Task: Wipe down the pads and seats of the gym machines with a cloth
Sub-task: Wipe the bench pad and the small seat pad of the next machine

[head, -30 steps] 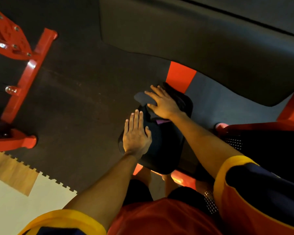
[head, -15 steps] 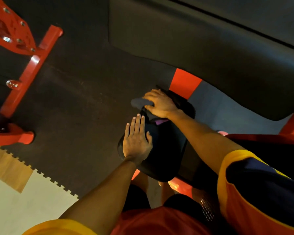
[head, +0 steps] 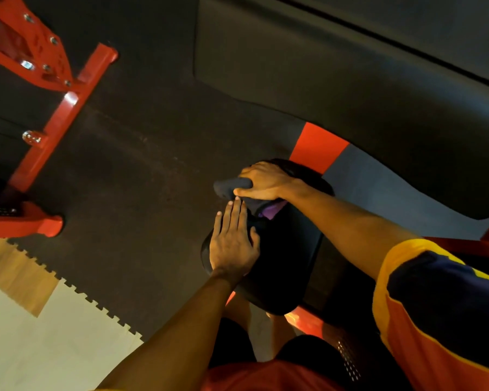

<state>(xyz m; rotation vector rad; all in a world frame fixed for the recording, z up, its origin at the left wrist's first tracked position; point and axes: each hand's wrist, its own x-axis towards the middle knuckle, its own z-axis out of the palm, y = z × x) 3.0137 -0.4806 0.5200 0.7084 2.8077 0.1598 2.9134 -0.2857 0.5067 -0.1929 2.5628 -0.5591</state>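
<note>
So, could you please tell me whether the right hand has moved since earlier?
Yes. The right hand has slid slightly left, away from the orange floor patch, curling onto the cloth.

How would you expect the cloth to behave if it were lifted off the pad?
Probably floppy: the cloth bunches into a soft, rounded lump where the right hand grips it at the far end of the pad. Likely light, since one hand's curled fingers alone hold it. It looks matte, so it should not slip easily.
</note>
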